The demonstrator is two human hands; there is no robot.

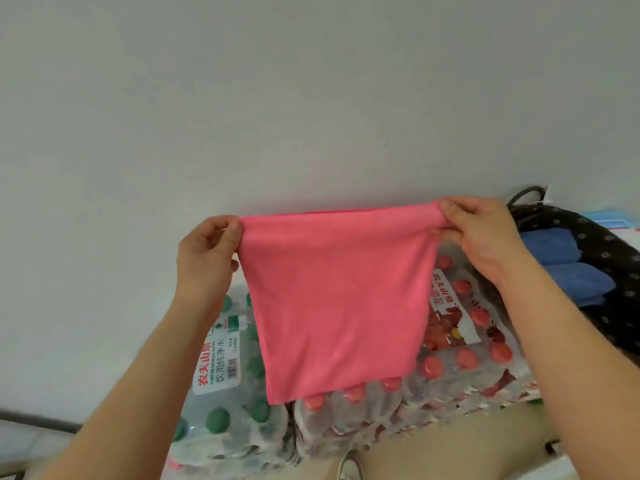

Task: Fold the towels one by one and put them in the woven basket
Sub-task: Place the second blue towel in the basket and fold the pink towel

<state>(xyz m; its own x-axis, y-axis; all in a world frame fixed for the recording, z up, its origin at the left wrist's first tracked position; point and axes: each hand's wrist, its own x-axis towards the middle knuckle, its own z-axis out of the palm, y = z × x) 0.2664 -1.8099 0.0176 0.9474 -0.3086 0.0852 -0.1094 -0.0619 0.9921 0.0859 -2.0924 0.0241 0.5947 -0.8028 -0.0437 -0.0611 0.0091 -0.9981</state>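
Note:
A pink towel [337, 299] hangs in the air in front of me, stretched along its top edge. My left hand [206, 259] pinches its upper left corner and my right hand [481, 233] pinches its upper right corner. The towel hangs down flat, narrowing toward its lower edge. At the right edge sits a dark basket [595, 244] with a patterned lining and dark handles. Blue folded towels [568, 271] lie inside it. The basket's lower part is cut off by my right forearm.
Shrink-wrapped packs of water bottles lie below the towel, one with green caps [221, 393] at left and one with red caps [464, 348] at right. A plain pale wall fills the upper view. My leg and a shoe [351, 467] show at the bottom.

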